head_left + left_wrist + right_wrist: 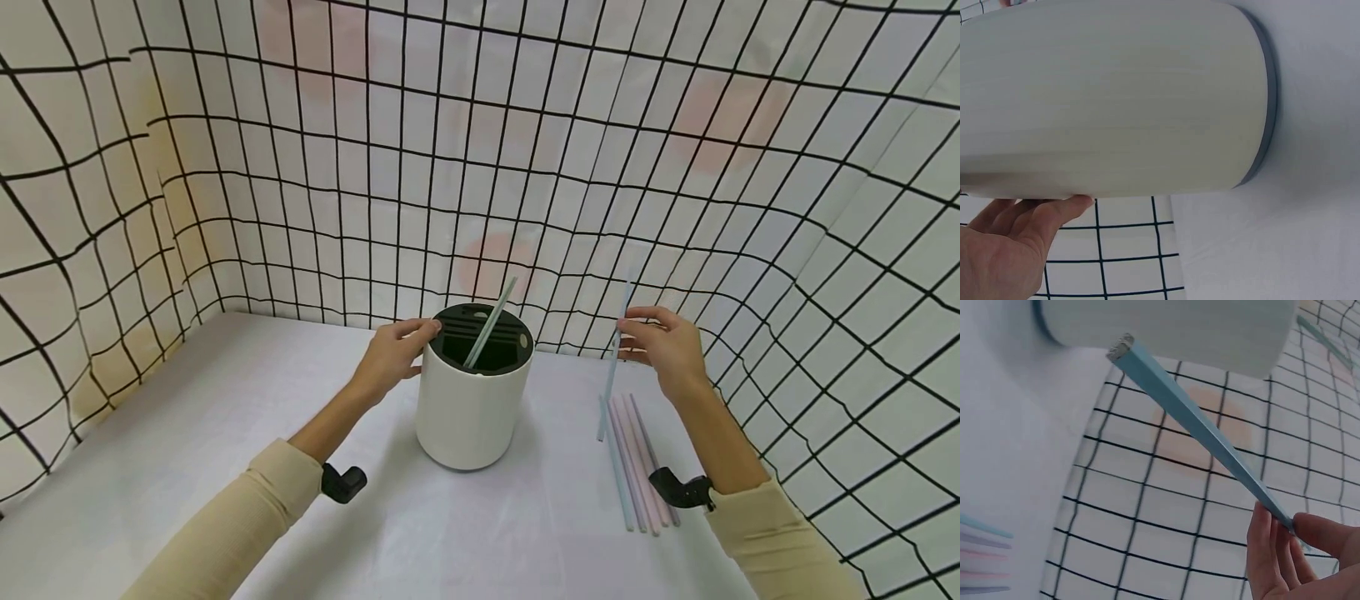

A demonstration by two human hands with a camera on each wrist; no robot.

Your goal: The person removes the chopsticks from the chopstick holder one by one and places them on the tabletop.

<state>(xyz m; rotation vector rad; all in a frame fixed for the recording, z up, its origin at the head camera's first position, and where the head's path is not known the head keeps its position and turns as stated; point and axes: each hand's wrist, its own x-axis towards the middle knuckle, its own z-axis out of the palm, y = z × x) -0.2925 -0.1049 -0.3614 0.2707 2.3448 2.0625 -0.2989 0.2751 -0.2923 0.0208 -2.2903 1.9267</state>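
1. Toward the back edge of the white table [480, 542], around midway along, stands a white pen holder [467, 421], upright, with a black slotted insert [480, 312] up top. It's just in front of the black wire grid [1100, 260], well away from the front edge, so I'd guess it's parked there to sit between both arms.

2. Left hand [388, 354] has it by the rim: fingers bent at the top, thumb against the outer wall. Looks like a light steadying hold to me, probably so the thing doesn't slide or tip.

3. One pale green stick [491, 325] leans in the insert's big opening, top end poking out. Guessing it tilts because that slot is way wider than it is.

4. Right hand [671, 343] has a light blue faceted stick [1197, 428], kinda pencil-like, pinched between thumb and fingertips, gap closed right down to its thickness. It's gripped well above the speckled lower end, which seems handy since that end stays free. Can't tell from head view how high it hangs off the table.

5. Nearer the right edge, five loose pastel sticks [640, 478] lie side by side, roughly parallel, blue through purple and pink. Presumably lined up there for easy right-hand reach.
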